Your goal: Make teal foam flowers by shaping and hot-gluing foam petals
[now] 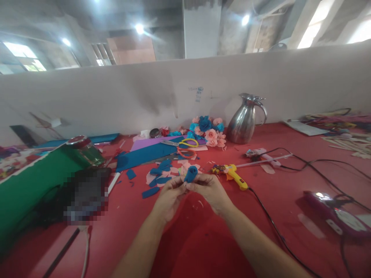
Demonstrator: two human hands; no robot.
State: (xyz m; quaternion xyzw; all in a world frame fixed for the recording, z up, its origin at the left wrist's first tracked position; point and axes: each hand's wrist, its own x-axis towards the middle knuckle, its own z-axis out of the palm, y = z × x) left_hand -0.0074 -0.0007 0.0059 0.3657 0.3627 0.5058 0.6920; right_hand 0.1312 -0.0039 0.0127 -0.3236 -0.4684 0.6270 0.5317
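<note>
Both my hands meet above the red table (203,239). My left hand (169,197) and my right hand (210,191) pinch a small rolled blue foam piece (191,174) between their fingertips; it sticks up above the fingers. Blue and pink foam scraps (162,173) lie just beyond my hands. A yellow glue gun (236,177) lies to the right of my right hand, with its black cord (272,224) trailing toward me.
Finished pink and blue foam flowers (208,131) sit by a steel jug (245,119) at the wall. Yellow-handled scissors (182,143) lie on purple and blue foam sheets (147,152). A green sheet (31,185) is at left, a purple device (336,212) at right.
</note>
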